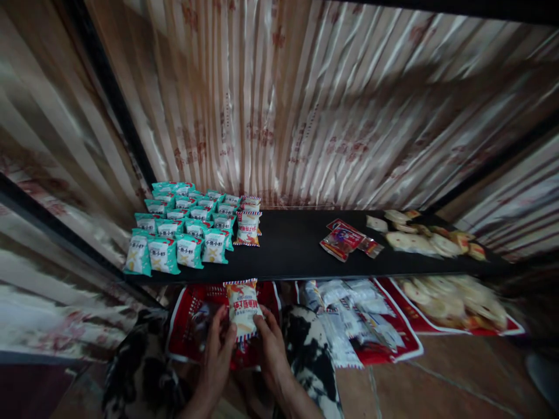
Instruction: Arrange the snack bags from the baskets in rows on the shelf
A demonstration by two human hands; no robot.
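Note:
Both my hands hold one white and orange snack packet (pixel 243 307) upright, just below the front edge of a black shelf (pixel 297 250). My left hand (pixel 218 349) pinches its lower left side and my right hand (pixel 271 344) grips its lower right corner. On the shelf's left stand rows of several teal snack packets (pixel 179 230), with two white and orange packets (pixel 248 224) stacked beside them.
Red packets (pixel 345 240) and pale round cakes (pixel 419 235) lie on the shelf's right. Below, on the floor, red bags (pixel 393 337) hold white packets (pixel 345 314) and more cakes (pixel 454 299). Striped curtain fabric (pixel 305 116) hangs behind. Black and white patterned cloth (pixel 308 343) lies beside my arms.

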